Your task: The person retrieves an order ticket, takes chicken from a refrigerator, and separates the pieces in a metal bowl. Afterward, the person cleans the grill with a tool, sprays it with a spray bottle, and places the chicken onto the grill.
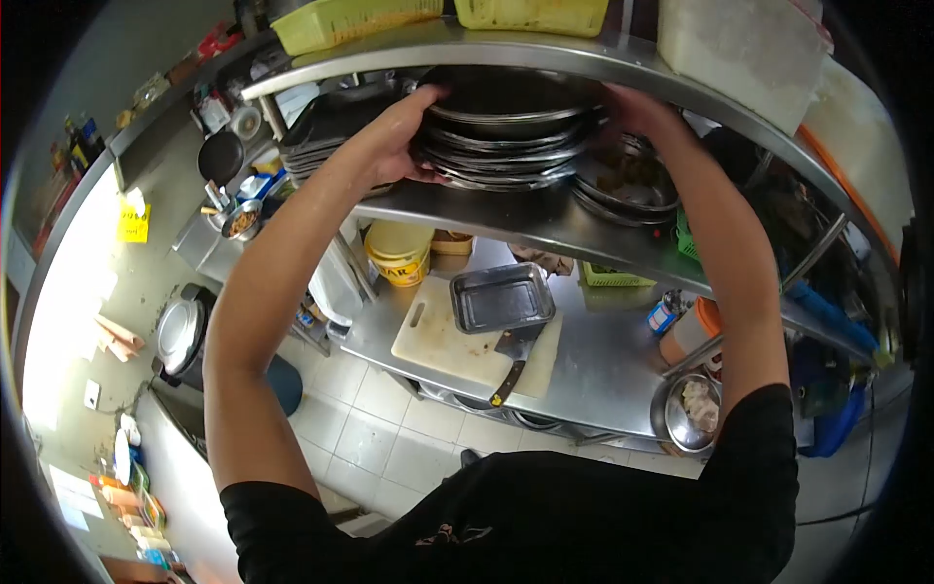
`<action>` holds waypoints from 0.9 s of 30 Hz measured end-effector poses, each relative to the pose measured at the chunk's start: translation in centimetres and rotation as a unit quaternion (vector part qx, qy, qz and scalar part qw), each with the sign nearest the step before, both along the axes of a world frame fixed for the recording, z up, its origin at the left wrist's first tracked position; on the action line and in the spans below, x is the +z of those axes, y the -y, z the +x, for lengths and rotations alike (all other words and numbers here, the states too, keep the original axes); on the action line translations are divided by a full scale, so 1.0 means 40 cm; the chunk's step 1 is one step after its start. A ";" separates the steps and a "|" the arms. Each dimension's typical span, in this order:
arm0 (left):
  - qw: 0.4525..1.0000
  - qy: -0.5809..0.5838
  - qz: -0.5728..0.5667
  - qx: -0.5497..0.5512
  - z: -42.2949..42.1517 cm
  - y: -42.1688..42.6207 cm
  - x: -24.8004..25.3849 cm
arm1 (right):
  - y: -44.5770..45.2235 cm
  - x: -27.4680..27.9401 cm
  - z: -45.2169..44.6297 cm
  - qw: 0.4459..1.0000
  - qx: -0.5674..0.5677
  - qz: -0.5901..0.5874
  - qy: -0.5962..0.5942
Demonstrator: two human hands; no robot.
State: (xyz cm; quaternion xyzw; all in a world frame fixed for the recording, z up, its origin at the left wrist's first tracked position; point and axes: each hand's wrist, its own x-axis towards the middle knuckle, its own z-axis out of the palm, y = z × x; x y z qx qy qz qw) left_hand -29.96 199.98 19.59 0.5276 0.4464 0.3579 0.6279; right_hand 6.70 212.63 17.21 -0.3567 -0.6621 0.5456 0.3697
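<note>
On the middle steel shelf, under the upper one, stands a stack of round dark metal pans (501,146). My left hand (407,146) grips its left side, thumb near the top rim and fingers low by the bottom pans. Around the right side of the stack is my right hand (630,109), in shadow and slightly blurred, its fingertips partly hidden. Close beneath that hand sits a round pan (630,185) with some brownish contents. Left of the stack, several dark rectangular trays (336,127) are piled up.
On the lower steel counter (603,341), an empty metal tray (501,297) and a cleaver (514,360) lie on a white cutting board (428,331). A yellow tub (399,253) stands behind. Yellow-green baskets (360,24) sit on the upper shelf (467,56). A metal bowl (689,423) is at right.
</note>
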 end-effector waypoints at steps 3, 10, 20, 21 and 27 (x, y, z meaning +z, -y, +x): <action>0.998 0.064 0.015 -0.021 -0.010 -0.015 -0.005 | -0.038 0.010 0.012 0.996 0.039 0.031 0.071; 0.910 -0.275 0.308 -0.045 -0.095 0.111 -0.004 | -0.102 0.016 -0.211 0.951 -0.138 -0.098 0.259; 0.865 -0.203 0.418 -0.192 -0.024 0.213 -0.151 | 0.060 0.001 -0.295 0.859 -0.257 0.325 0.299; 0.883 -0.153 0.358 -0.261 -0.024 0.208 -0.208 | 0.216 -0.022 -0.306 0.864 -0.305 0.349 0.196; 0.874 -0.077 0.051 -0.478 0.123 0.197 -0.696 | 0.824 -0.417 -0.098 0.706 -0.277 0.540 0.365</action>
